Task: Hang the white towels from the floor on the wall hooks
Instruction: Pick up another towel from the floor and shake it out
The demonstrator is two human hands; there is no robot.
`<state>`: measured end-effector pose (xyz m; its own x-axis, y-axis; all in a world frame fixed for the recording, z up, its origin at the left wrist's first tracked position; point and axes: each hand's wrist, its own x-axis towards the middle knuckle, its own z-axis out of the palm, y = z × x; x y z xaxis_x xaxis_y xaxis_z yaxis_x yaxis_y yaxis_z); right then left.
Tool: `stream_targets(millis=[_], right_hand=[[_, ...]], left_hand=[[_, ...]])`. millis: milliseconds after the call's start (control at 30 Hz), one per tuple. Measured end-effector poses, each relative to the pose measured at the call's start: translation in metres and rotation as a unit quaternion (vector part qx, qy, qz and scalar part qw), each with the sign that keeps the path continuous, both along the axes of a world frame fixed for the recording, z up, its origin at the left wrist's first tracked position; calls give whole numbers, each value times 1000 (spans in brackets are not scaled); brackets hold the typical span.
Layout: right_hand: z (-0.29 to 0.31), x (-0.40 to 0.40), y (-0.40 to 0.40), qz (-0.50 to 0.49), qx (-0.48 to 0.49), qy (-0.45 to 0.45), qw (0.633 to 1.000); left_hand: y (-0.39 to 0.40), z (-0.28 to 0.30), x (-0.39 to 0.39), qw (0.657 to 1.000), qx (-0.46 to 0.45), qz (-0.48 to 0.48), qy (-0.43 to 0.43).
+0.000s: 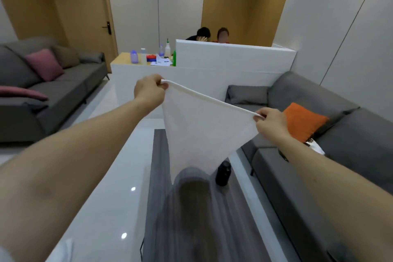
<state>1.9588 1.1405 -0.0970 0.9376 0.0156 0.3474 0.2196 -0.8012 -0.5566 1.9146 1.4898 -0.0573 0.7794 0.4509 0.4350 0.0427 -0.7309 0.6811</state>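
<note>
White towel point(204, 132) between both hands

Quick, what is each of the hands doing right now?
Left hand: pinches one top corner of the white cloth towel.
Right hand: pinches the other top corner of it.

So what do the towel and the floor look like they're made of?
The towel looks like thin, soft white cloth, probably cotton: it sags between the left hand and right hand, with a rolled top hem. The floor looks like polished tile or stone: glossy, mirroring ceiling lights.
</note>
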Motion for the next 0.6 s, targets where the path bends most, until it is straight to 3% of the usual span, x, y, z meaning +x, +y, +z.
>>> stream_targets(millis=[300, 600], right_hand=[[-124, -85, -75, 78, -17, 127, 989], [-256, -170, -153, 109, -44, 276, 954]], left_hand=[[-88, -146, -151, 985, -53, 86, 141], [-174, -266, -267, 938, -70, 114, 320]])
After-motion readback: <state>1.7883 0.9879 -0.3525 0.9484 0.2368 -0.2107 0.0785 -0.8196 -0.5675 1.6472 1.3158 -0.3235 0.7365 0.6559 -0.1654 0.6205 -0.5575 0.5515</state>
